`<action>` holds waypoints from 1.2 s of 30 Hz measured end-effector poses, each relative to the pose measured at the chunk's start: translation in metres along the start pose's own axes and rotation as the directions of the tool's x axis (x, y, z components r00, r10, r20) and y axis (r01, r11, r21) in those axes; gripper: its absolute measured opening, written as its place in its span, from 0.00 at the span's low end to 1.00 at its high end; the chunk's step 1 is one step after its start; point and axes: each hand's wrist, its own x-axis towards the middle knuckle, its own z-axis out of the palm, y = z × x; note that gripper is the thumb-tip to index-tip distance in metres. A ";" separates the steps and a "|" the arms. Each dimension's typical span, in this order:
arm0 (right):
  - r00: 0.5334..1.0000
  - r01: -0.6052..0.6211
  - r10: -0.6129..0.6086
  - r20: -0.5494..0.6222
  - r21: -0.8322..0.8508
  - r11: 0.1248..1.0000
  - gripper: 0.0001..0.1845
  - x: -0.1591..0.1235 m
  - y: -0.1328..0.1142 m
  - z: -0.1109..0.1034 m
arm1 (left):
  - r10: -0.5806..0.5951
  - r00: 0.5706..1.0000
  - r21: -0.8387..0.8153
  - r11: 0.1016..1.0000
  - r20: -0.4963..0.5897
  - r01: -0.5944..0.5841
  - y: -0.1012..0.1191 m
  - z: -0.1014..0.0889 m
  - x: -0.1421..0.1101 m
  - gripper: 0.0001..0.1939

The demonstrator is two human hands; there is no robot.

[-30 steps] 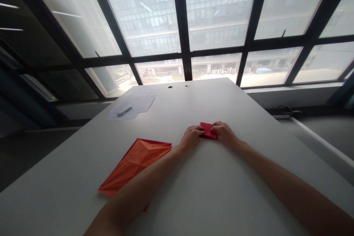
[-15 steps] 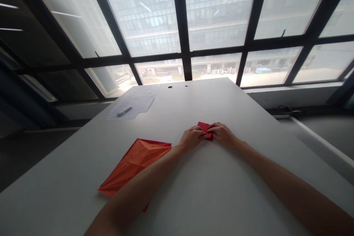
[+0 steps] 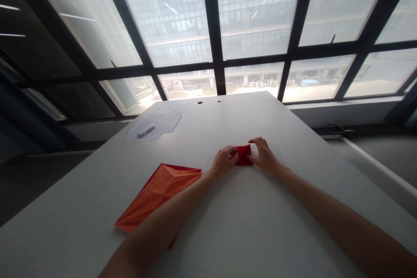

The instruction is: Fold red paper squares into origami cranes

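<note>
A small folded red paper [image 3: 243, 155] lies on the grey table [image 3: 247, 217] between my two hands. My left hand [image 3: 224, 161] is curled, its fingertips pinching the paper's left edge. My right hand [image 3: 264, 155] rests at the paper's right edge with the thumb against it and the fingers raised and curved over its far corner. To the left, beside my left forearm, lies a larger creased orange paper [image 3: 158, 193], flat on the table and partly hidden by the arm.
White printed sheets [image 3: 159, 120] with a white marker [image 3: 146, 130] on them lie at the table's far left. Two small holes [image 3: 209, 102] sit near the far edge. Beyond stands a large window with dark frames [image 3: 215, 30].
The red paper has been turned and now shows wider and flatter. My right hand's fingers have lifted off it and opened outward; my left hand keeps its pinch.
</note>
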 end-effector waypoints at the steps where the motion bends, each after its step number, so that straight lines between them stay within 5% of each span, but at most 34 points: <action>1: 1.000 -0.011 0.011 -0.012 -0.023 1.000 0.22 0.000 -0.003 0.000 | -0.042 0.998 -0.058 0.998 -0.037 0.040 -0.001 0.000 0.002 0.06; 4: 0.999 0.018 -0.014 0.049 -0.091 0.996 0.12 -0.001 -0.010 0.002 | -0.196 0.978 -0.254 0.952 -0.073 0.172 -0.005 -0.001 0.006 0.06; 8: 0.989 0.088 -0.075 0.129 -0.099 0.991 0.14 -0.001 -0.010 0.004 | -0.314 0.946 -0.404 0.877 -0.075 0.260 -0.008 -0.004 0.010 0.07; 13: 0.978 0.085 -0.064 0.198 -0.101 0.991 0.09 -0.003 -0.008 0.005 | -0.284 0.942 -0.187 0.950 -0.182 0.250 -0.008 -0.004 0.009 0.08; 17: 0.968 0.119 -0.086 0.234 -0.130 0.984 0.12 -0.004 -0.011 0.005 | -0.162 0.983 -0.045 0.986 -0.083 0.159 -0.003 0.001 0.003 0.08; 23: 0.969 0.117 -0.077 0.236 -0.163 0.980 0.11 -0.005 -0.014 0.005 | 0.046 0.997 0.163 0.985 0.056 -0.054 0.000 0.007 -0.005 0.29; 31: 0.966 0.143 -0.113 0.234 -0.116 0.983 0.12 -0.005 -0.015 0.004 | 0.027 0.998 0.124 0.992 0.052 -0.033 -0.003 0.004 -0.003 0.18; 36: 0.972 0.146 -0.125 0.197 -0.093 0.985 0.15 -0.004 -0.018 0.003 | -0.194 0.979 0.052 0.979 -0.064 0.198 -0.005 0.002 0.002 0.15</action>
